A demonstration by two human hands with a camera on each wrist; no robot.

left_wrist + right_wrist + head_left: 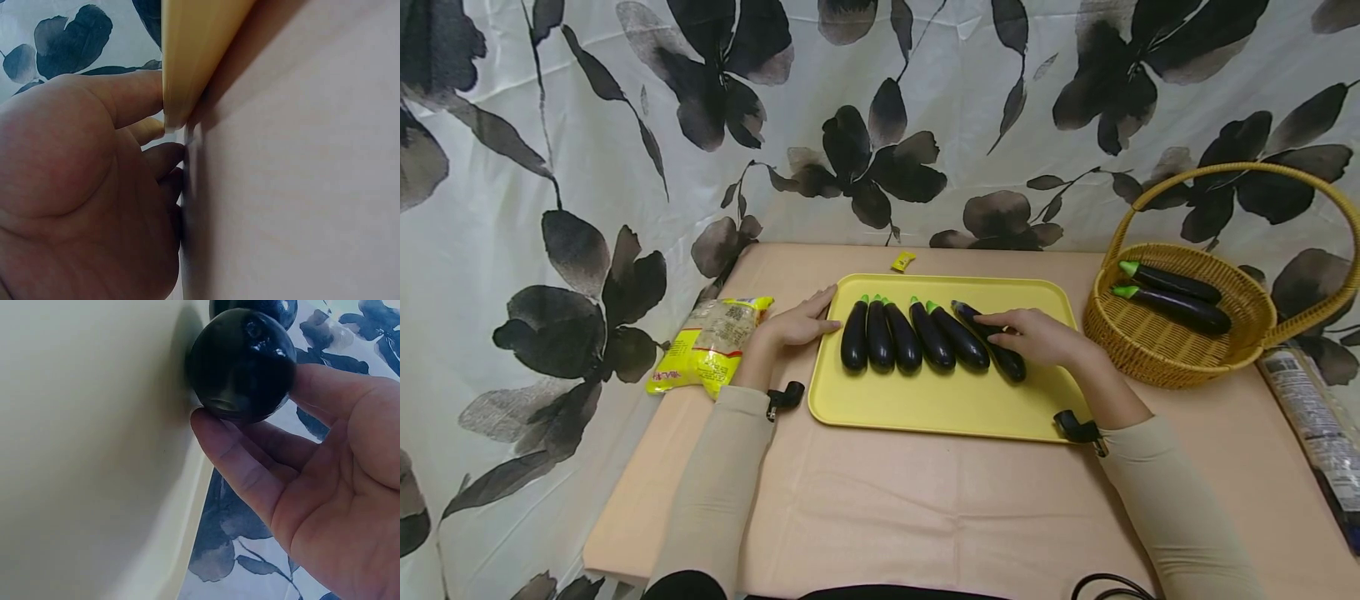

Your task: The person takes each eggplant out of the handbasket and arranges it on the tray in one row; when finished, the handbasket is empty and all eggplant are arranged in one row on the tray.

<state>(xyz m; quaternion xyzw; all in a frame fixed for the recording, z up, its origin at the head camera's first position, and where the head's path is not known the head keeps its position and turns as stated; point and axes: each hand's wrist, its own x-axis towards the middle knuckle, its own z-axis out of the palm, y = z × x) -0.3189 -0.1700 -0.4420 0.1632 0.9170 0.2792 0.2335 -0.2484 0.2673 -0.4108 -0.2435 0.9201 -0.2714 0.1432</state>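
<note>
On a yellow tray (910, 406) several dark purple eggplants (906, 342) lie side by side, stem ends toward the back. My right hand (1033, 336) holds the rightmost eggplant (1011, 364), which slants across the tray. In the right wrist view, thumb and fingers lie on opposite sides of this eggplant (240, 369), whose rounded end faces the camera. At the tray's left edge is my left hand (797, 325), fingers extended. The left wrist view shows its thumb against the tray's rim (194, 50) and the other fingers close to the tabletop.
A wicker basket (1157, 362) with a tall handle stands at right, two eggplants (1180, 304) inside. A yellow plastic bag (707, 342) lies left of the tray. Behind it sits a small yellow packet (902, 262). A printed package (1311, 417) lies along the right edge.
</note>
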